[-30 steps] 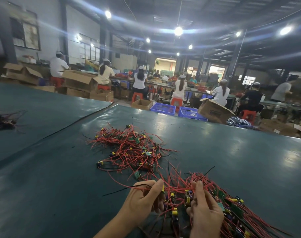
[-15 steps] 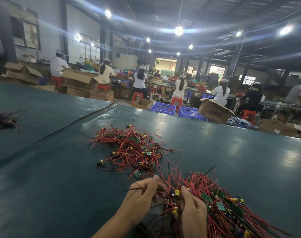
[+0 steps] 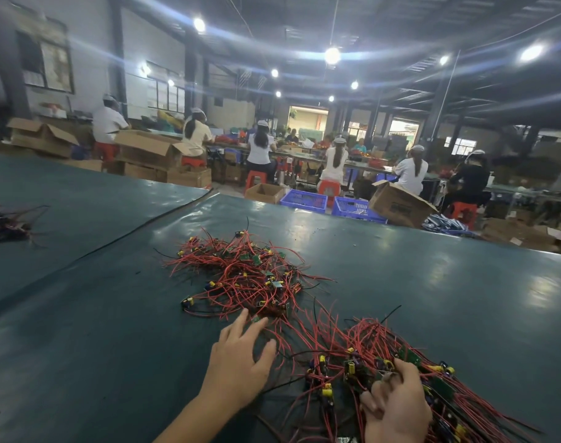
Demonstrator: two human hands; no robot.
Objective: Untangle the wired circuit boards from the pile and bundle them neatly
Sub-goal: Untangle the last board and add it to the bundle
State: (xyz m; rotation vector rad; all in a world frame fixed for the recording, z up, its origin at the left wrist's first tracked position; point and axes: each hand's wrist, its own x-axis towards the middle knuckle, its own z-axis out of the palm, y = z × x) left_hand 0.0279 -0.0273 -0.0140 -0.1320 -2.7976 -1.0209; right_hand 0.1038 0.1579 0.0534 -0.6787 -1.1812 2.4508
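Two heaps of red-wired boards lay on the dark green table (image 3: 81, 362): a loose far pile (image 3: 241, 276) at the middle of the frame and a near bunch (image 3: 384, 350) at the lower right, with stray wires trailing between them. Our left hand (image 3: 241, 362), at lower centre, was spread flat with straight fingers. Its fingertips (image 3: 242, 316) were at the near edge of the far pile, and it held nothing. Our right hand (image 3: 397, 407), at the bottom right, had its fingers curled over the boards of the near bunch and gripped them. We judged this to be the gathering step, with one hand minding the collected boards while the other reached for the next. With the far pile so knotted, we judged much of the job was yet to be done. The next move, we thought, would call for pinching a single board or its wire at the pile's near edge. It would then need drawing slowly toward us, so the loops slid free rather than dragging their neighbours along. Beyond the table's far edge, at centre right, stood two blue crates (image 3: 303, 199), and we could not tell what was in them. Just right of them a cardboard box (image 3: 397, 204) sat tilted with a flap open, its inside hidden from us. At the left edge of the frame a small tangle (image 3: 4, 222) of wires lay well apart from our work.
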